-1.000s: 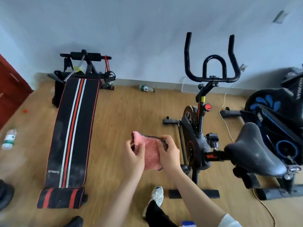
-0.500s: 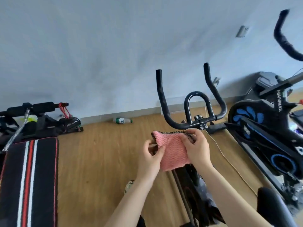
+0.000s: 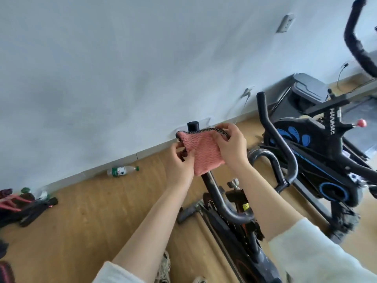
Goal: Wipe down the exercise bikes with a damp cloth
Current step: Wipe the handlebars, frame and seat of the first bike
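At the centre of the head view, the pink cloth [image 3: 204, 152] is held up between both hands. The left hand [image 3: 179, 162] pinches its lower edge at 8 o'clock of the cloth, thumb in front and fingers curled behind. The right hand [image 3: 230, 146] grips the dark-trimmed top edge and side at 3 o'clock.

Change noted: one second ago the cloth was held low, in front of the flywheel, with the saddle in view. Half a second ago it had risen to the level of the handlebar crossbar. Now it hangs over the left handlebar horn [image 3: 193, 126] of the near bike [image 3: 234, 225]. The horn's black end cap shows at 12 o'clock of the cloth, and the bar emerges again below it at 6 o'clock. The view has also swung up and toward the wall.

Assessment: the approach appears complete and the first wipe about to begin; no stroke is yet evident. The horn passes behind the cloth, between the two grips. Whether the fabric actually touches the bar cannot be told.

The second bike [image 3: 318, 160], blue-marked, stands at 3 o'clock of the hands, well apart and untouched. A bottle [image 3: 122, 170] lies on the floor at 9 o'clock.
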